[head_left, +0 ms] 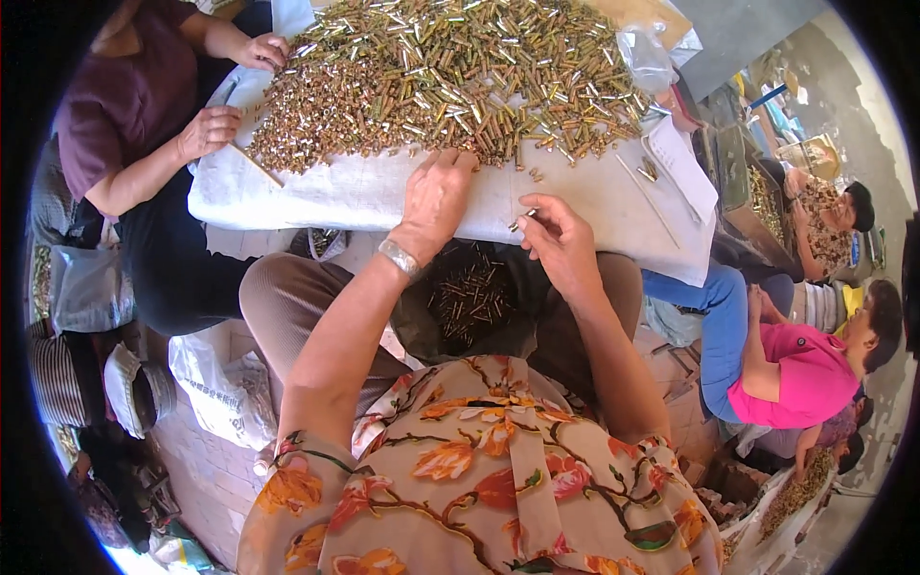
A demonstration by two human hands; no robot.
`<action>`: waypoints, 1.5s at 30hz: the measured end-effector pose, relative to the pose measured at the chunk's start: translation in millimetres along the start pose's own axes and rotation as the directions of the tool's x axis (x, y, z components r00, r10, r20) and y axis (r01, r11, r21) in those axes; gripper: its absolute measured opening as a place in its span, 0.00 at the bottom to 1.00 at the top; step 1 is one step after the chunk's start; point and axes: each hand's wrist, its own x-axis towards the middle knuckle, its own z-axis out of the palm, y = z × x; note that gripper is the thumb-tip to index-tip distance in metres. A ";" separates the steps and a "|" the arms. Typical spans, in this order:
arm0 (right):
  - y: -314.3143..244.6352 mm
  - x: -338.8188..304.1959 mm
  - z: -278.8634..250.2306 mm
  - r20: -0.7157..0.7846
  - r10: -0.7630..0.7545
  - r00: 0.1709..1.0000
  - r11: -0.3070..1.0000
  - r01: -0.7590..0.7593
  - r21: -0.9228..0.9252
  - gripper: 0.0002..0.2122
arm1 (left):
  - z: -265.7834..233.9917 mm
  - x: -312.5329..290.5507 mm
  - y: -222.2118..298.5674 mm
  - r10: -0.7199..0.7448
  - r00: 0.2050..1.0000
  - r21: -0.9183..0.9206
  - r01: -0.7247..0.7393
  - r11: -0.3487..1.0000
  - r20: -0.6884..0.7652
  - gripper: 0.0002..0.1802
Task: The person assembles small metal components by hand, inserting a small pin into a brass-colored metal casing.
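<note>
A big pile (431, 77) of small brass and silver metal tubes lies on a table (383, 196) covered with white cloth. The person's left hand (436, 196) rests palm-down at the pile's near edge, its fingers spread flat among the outermost pieces; this grip is open and holds nothing that can be seen. The right hand (559, 240) hovers just off the near edge of the pile, toward the person, and pinches one thin tube (523, 220) between thumb and fingertips, so that grip is closed on it. Below the pile's near edge, in the person's lap, a dark bag (470, 302) lies open with a scatter of similar tubes in it.

Judged from this, pieces are being picked one at a time from the pile's edge. To do it well, the left hand should rake only a thin layer off the edge so single tubes come free, and the right should hold each near its middle so it does not swivel or slip. Keeping both hands close over the bag shortens the drop and keeps pieces from rolling off the cloth.

At the pile's far left another person's hands (230, 91) work the same heap. Other people sit well to its right.
</note>
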 end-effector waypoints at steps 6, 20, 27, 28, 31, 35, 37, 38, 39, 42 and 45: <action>-14.1 -14.0 -3.5 0.003 -0.003 1.000 0.962 0.002 0.274 0.07 | -13.8 -33.9 14.9 -0.372 0.837 -0.785 0.524 0.331 0.402 0.09; -27.2 -37.3 15.0 -0.060 -0.192 0.980 0.965 0.200 0.168 0.08 | -44.7 -67.0 53.1 -0.316 0.783 -0.827 0.410 -0.385 0.536 0.10; -31.5 -42.5 16.7 -0.048 -0.213 0.976 0.975 0.216 0.051 0.08 | -51.6 -73.7 54.5 -0.326 0.800 -0.842 0.372 -0.390 0.504 0.11; -32.3 -42.9 17.1 -0.040 -0.245 0.969 0.969 0.247 0.030 0.07 | -52.1 -74.8 54.7 -0.327 0.799 -0.842 0.372 -0.390 0.504 0.11; -32.6 -45.6 16.5 -0.045 -0.229 0.972 0.971 0.231 0.058 0.07 | -53.3 -77.2 54.5 -0.369 0.788 -0.862 0.383 -0.332 0.492 0.10; -33.2 -47.1 14.6 -0.036 -0.173 0.984 0.976 0.176 0.124 0.07 | -59.1 -77.7 55.2 -0.352 0.820 -0.889 0.376 -0.262 0.451 0.13; -32.5 -47.8 15.1 -0.016 -0.164 0.986 0.977 0.164 0.139 0.07 | -61.9 -78.1 56.3 -0.345 0.823 -0.885 0.363 -0.293 0.452 0.14; -33.0 -48.5 15.8 -0.015 -0.162 0.987 0.977 0.162 0.139 0.07 | -62.4 -78.9 56.4 -0.344 0.827 -0.888 0.361 -0.283 0.446 0.15; -34.0 -49.4 16.6 -0.008 -0.168 0.986 0.978 0.168 0.127 0.07 | -62.9 -79.7 56.6 -0.344 0.830 -0.893 0.359 -0.273 0.439 0.17; -31.8 -50.2 18.6 -0.004 -0.184 0.983 0.975 0.183 0.126 0.07 | -65.1 -79.8 58.5 -0.345 0.840 -0.905 0.354 -0.237 0.419 0.15; -31.7 -50.7 19.5 -0.003 -0.205 0.979 0.972 0.204 0.113 0.07 | -62.5 -82.7 58.8 -0.358 0.835 -0.905 0.349 -0.243 0.418 0.15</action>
